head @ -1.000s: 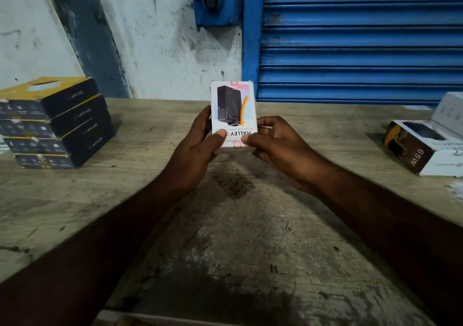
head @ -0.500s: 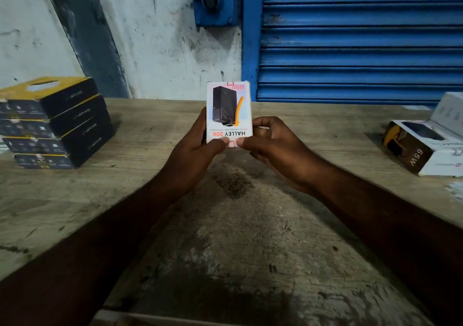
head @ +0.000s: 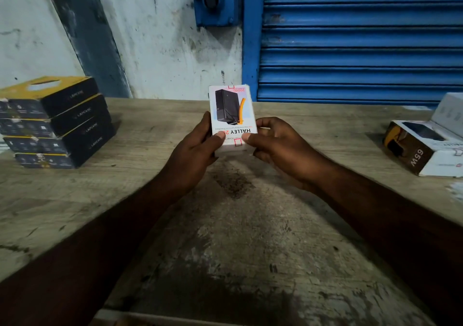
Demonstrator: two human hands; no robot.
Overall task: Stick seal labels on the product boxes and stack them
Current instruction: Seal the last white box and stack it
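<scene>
Two hands: both clamped on one white product box (head: 233,115), held above the table (head: 250,250) at its middle, printed face toward the camera, text upside down.
Left hand (head: 195,150): grips the box's left edge, thumb pressed on the lower front; its fingers behind the box are hidden.
Right hand (head: 278,147): grips the lower right corner, thumb tip just beside a small red-outlined seal label (head: 238,142) at the bottom edge.
Second label (head: 231,87): red outline at the top edge, partly folded over; detail too small to read.
Box lettering: "HALLEY" legible; the following characters are covered by the left thumb.
Stack of dark boxes (head: 55,122): four high, far left on the table, its left side cut off by the frame edge.
Boxes on the right (head: 423,147): one marked "65W" lying flat, another white one behind it, both cut off at the right frame edge.
Table near edge: mostly out of view below the forearms.
Open room: bare worn tabletop between the stack and the right-hand boxes, under and in front of the hands.
Background: blue roller shutter (head: 360,37) and a stained wall (head: 162,50) behind the table's far edge.
</scene>
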